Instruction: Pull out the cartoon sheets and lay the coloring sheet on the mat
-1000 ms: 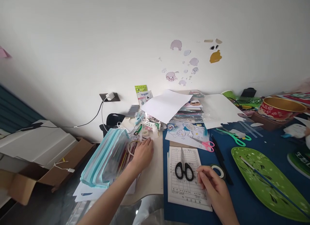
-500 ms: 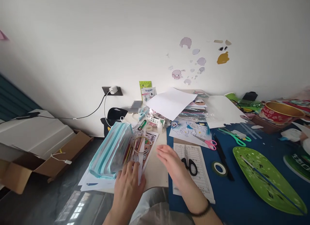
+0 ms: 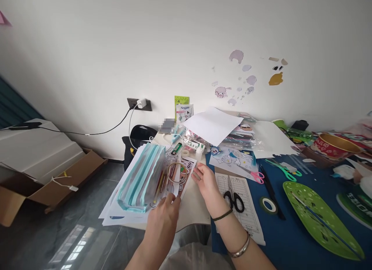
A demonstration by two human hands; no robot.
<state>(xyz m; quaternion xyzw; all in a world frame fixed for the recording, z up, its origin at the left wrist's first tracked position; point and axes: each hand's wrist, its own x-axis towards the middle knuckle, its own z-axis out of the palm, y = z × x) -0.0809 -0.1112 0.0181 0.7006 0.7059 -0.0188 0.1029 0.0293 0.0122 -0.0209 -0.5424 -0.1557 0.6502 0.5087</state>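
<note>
— What are the fingers doing?
— The left hand [image 3: 164, 214] seems to pinch the near edge of the sticker sheet [image 3: 177, 177], lower centre; the right hand [image 3: 207, 181] hovers beside it, fingers loosely spread.
— And around it?
— A thin ring [image 3: 174, 171] lies on it, against a pleated, clear blue pencil pouch [image 3: 141, 179]. Black scissors [image 3: 235, 198] lie right on printed paper.

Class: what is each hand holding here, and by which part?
The left hand grips the near edge of the paper stack under the masks. The right hand holds nothing, fingers open.
</note>
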